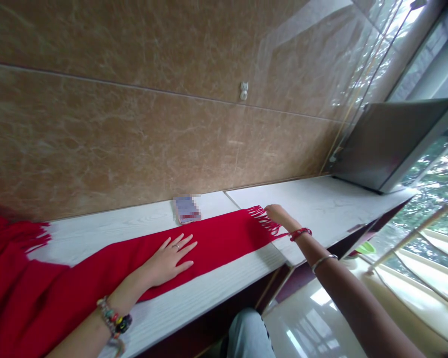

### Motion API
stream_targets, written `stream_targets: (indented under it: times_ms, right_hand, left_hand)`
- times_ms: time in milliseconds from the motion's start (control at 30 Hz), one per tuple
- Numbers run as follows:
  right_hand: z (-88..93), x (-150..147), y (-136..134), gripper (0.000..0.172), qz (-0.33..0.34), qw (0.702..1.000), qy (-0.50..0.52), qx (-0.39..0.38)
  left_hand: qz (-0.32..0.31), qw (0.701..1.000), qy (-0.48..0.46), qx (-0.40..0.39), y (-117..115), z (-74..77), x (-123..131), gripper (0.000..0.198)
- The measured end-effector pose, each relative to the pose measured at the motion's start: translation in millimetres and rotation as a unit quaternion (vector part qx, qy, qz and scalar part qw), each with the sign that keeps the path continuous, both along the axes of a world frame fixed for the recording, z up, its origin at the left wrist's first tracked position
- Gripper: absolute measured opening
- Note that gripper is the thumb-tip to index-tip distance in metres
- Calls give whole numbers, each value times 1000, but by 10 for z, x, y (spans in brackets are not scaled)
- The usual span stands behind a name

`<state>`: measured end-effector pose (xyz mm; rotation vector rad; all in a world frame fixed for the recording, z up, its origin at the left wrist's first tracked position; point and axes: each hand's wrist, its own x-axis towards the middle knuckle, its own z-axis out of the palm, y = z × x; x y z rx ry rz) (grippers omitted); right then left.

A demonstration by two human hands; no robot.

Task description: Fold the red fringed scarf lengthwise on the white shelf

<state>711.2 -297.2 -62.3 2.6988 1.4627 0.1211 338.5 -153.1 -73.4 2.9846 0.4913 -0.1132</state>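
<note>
A long red scarf (pixel 224 238) lies stretched along the white counter, with a fringe of tassels (pixel 263 219) at its right end. My left hand (pixel 171 261) rests flat on the scarf, palm down and fingers spread. At the fringed end, my right hand (pixel 278 215) is closed with its fingers bent down around the tassels; the fingertips are partly hidden. The left part of the scarf is bunched in loose folds, and another fringed end (pixel 37 236) shows there on the counter.
Against the wall behind the scarf lies a phone-like flat object (pixel 187 209), partly blurred. A grey metal box-shaped appliance (pixel 388 141) stands at the counter's far right. The white counter (pixel 302 199) has a seam and a front edge above dark cabinets. A railing (pixel 406 243) is at the right.
</note>
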Motion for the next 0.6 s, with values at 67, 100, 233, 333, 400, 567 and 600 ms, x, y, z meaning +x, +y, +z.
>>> stream_targets:
  times_ms: [67, 100, 233, 333, 400, 567, 600]
  right_hand:
    - [-56, -108, 99, 28, 9, 1000, 18, -12]
    - [-94, -161, 142, 29, 12, 999, 28, -18]
    - [-182, -222, 132, 32, -9, 999, 42, -17]
    - [-108, -118, -32, 26, -30, 999, 30, 11]
    - [-14, -81, -105, 21, -28, 999, 15, 39]
    - [108, -408, 170, 31, 90, 991, 11, 95]
    - [92, -527, 292, 32, 125, 987, 19, 103]
  left_hand:
    - [0, 1000, -4, -6, 2, -3, -2, 53]
    - [-1, 1000, -6, -9, 1, -3, -4, 54]
    - [-4, 1000, -11, -11, -8, 3, -17, 54]
    - [-8, 1000, -11, -6, -12, 0, -20, 53]
    - [-10, 1000, -19, 4, -7, -2, -15, 52]
    - [76, 993, -67, 66, 70, -2, -24, 52]
    - [110, 989, -64, 73, 99, -6, -38, 53]
